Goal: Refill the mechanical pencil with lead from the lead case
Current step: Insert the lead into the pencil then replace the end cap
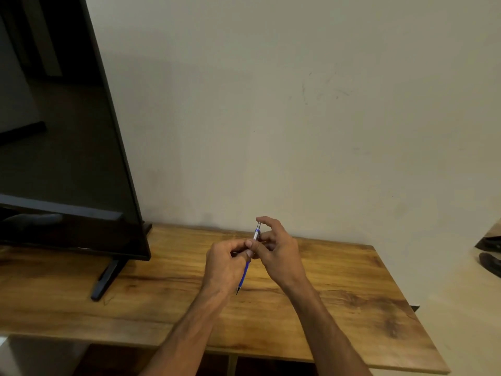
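A dark flat screen (62, 126) stands on the left part of the wooden tabletop (339, 289), tilted back against the pale wall (298, 104). Its black foot (105, 280) reaches forward toward the front edge, well to the left of the hands. Off the right edge of the tabletop, dark shapes (489, 253) lie on a lighter surface; what they are cannot be told.

Both hands meet above the middle of the tabletop, nearer the back edge than the front. The left hand (226, 263) is closed on the pencil (248, 263), thumb and fingers clamped around the middle of the barrel. The pencil is held up off the wood, slanted, its dark tip pointing down toward the person and its silver top end rising toward the wall. The right hand (279, 249) sits just beside it, fingers curled loosely with the index finger and thumb at the silver top end; whether they pinch that end or only touch it cannot be told.

The wood right of the hands lies bare out to the right edge and the far right corner, and the strip along the front edge is bare too.
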